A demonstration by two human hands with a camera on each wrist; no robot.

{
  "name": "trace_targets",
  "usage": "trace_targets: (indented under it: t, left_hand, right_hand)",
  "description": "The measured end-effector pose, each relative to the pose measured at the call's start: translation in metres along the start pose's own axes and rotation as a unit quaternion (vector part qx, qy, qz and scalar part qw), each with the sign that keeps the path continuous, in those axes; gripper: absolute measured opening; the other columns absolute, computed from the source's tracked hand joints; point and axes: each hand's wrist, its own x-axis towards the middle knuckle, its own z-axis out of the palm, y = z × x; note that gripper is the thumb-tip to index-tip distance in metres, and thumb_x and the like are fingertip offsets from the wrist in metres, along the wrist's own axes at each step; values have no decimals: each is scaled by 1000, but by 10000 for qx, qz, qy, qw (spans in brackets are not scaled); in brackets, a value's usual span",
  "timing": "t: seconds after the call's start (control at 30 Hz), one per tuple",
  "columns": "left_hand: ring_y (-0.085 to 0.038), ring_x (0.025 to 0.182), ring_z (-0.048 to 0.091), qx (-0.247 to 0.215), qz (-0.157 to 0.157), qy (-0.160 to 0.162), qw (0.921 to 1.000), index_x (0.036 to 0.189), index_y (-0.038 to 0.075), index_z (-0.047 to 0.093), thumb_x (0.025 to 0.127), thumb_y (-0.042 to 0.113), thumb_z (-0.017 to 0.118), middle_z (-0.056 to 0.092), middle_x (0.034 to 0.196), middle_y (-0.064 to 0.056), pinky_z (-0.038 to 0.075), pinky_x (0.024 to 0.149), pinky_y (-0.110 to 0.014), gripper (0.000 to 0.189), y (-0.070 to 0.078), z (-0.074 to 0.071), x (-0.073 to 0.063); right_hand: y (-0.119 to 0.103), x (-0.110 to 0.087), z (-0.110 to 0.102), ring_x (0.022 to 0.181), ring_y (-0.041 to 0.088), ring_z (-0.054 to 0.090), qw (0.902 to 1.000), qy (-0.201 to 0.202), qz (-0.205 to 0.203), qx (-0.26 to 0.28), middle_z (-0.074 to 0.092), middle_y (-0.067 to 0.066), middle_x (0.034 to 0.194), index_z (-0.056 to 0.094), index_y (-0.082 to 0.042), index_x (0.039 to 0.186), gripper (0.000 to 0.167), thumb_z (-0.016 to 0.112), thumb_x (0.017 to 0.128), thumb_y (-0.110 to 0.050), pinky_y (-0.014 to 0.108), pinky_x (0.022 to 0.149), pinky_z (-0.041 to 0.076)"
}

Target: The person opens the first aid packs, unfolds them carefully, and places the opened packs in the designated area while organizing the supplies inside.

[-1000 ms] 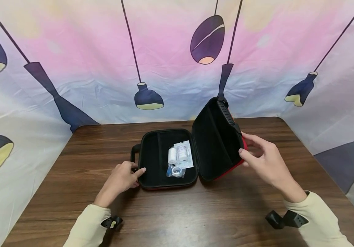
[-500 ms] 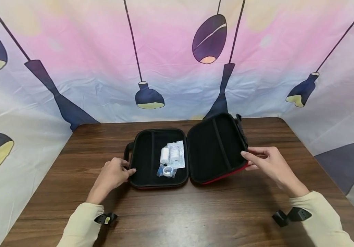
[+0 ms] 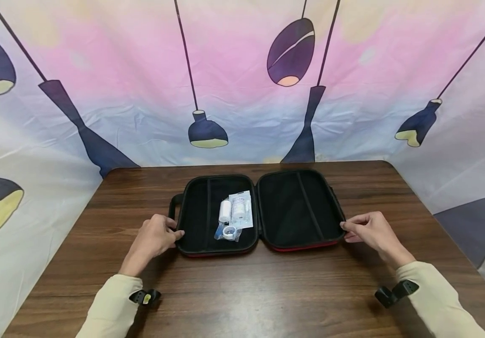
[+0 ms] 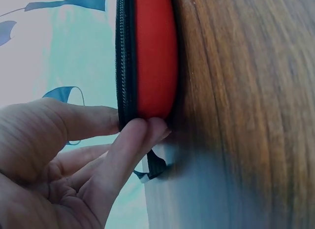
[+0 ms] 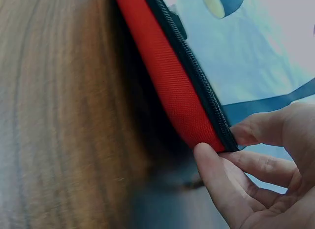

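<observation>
A zippered case lies unfolded on the table, black inside and red outside. Its left half [image 3: 194, 218] holds a white roll [image 3: 225, 211], a white printed packet [image 3: 245, 213] and a small white ring-shaped roll [image 3: 229, 232] in clear wrapping. Nothing lies in the right half [image 3: 297, 213], which has a strap across it. My left hand [image 3: 152, 239] pinches the left half's near left corner, below the black handle [image 3: 173, 204]. At the right half's near right corner, my right hand [image 3: 372, 233] pinches the edge. Both wrist views show thumb and fingers on the red side [image 4: 156, 56] and zipper [image 5: 189, 56].
The brown wooden table [image 3: 242, 295] extends around the case, with bare wood in front. Behind it hangs a cloth [image 3: 149, 70] printed with lamps. Black wrist devices sit on both cream sleeves [image 3: 111, 305].
My right hand has swung the case's right half down and outward from nearly upright until it lies almost flat. The case and my left hand have shifted slightly left.
</observation>
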Motion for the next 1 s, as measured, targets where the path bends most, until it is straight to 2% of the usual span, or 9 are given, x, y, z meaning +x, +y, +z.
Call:
trace_targets:
  t: [0.1, 0.2, 0.37, 0.47, 0.6, 0.73, 1.0]
  left_hand:
    - [-17, 66, 72, -37, -47, 4, 10000, 124, -13, 63, 94, 20, 74, 73, 75, -4, 51, 58, -33, 46, -2, 0, 1]
    - [-16, 66, 72, -79, -127, 7, 9999, 124, -12, 64, 94, 21, 74, 73, 74, -2, 50, 59, -33, 46, -2, 0, 0]
    - [-17, 68, 73, -142, -168, 5, 9998, 125, -11, 65, 94, 23, 74, 74, 79, -5, 53, 64, -36, 46, -2, 0, 0]
    - [-17, 69, 73, -217, -170, -26, 9996, 126, -11, 64, 94, 23, 74, 75, 83, -7, 54, 64, -36, 47, -1, -1, 1]
    - [-17, 70, 72, -230, -233, -68, 9994, 127, -11, 63, 95, 22, 73, 74, 84, -7, 54, 63, -35, 47, 0, -1, 1]
    - [-16, 71, 72, -226, -296, -90, 9993, 127, -10, 63, 95, 21, 73, 74, 86, -8, 55, 63, -34, 46, 2, 1, 1]
    - [-16, 70, 72, -177, -332, -87, 9993, 126, -10, 64, 95, 20, 73, 73, 83, -7, 53, 62, -33, 44, 2, 0, 0]
  right_hand:
    - [6, 3, 2, 77, 23, 75, 10000, -88, -12, -39, 72, 23, 107, 70, 15, 111, 31, 67, 98, -13, 35, 71, 62]
    - [5, 4, 3, 72, 22, 73, 9976, -84, -251, -646, 74, 16, 95, 74, 11, 106, 28, 69, 98, -16, 34, 65, 61]
    - [-17, 10, 0, 61, 19, 68, 9774, 259, -904, -1893, 73, 7, 80, 76, 3, 101, 30, 75, 94, -26, 34, 55, 56]
    - [-35, 19, 3, 66, 18, 67, 9649, 349, -1263, -2274, 74, 6, 84, 75, 3, 108, 36, 78, 91, -28, 37, 59, 54]
    - [-59, 38, 13, 87, 28, 69, 9530, 118, -1521, -2618, 74, 13, 100, 68, 4, 125, 48, 78, 90, -28, 47, 77, 54]
    - [-77, 56, 26, 105, 38, 66, 9492, -323, -1598, -2693, 71, 20, 116, 61, 3, 136, 59, 78, 90, -29, 56, 91, 51]
    - [-109, 79, 63, 110, 37, 65, 9442, -812, -1887, -2573, 68, 20, 123, 59, 0, 140, 65, 82, 87, -32, 53, 93, 52]
